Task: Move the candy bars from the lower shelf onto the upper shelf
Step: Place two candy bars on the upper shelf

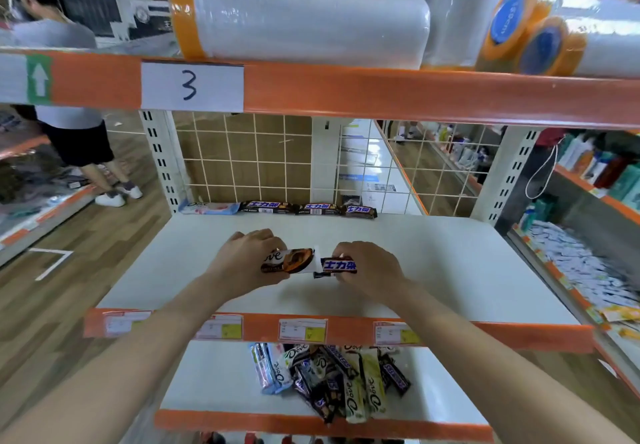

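Item: left hand [247, 259], centre of the frame, above the white upper shelf board [450, 263]. Fingers curled round one end of a white-and-brown Dove chocolate bar in a glossy wrapper [289, 260]; the bar points right, towards the other hand.

Item: right hand [369, 267], just right of centre. Fingers and thumb pinch a dark blue-and-brown Snickers bar with white lettering [337, 266], held level; its left end sits just beside the Dove bar's right end (touching or not, I cannot tell).

Item: row of four bars [278, 207] along the back edge of the upper shelf board, against the cream wire grid panel [242, 156]. Leftmost, a pale blue-and-pink Dove bar [207, 208]; the other three are dark Snickers wrappers, laid end to end.

Item: loose heap of candy bars [329, 379], bottom centre of the frame, on the white lower shelf board [443, 398]. Mixed pale green, pale blue and dark wrappers, overlapping one another, some reaching the front edge.

Item: orange shelf-edge strip [519, 336] fronting the upper shelf board, bearing white-and-yellow price labels [303, 330].

Item: orange top rail [381, 92] across the upper frame, with a white paper card marked "3" [192, 86] and a green arrow sticker [38, 79] (upper left).

Item: large plastic-film rolls with orange tape bands [298, 17], lying on the topmost level.

Item: another person in a grey shirt and dark shorts [65, 97], standing at the left edge.

Item: assorted bottles on neighbouring shelving [595, 166], right edge.
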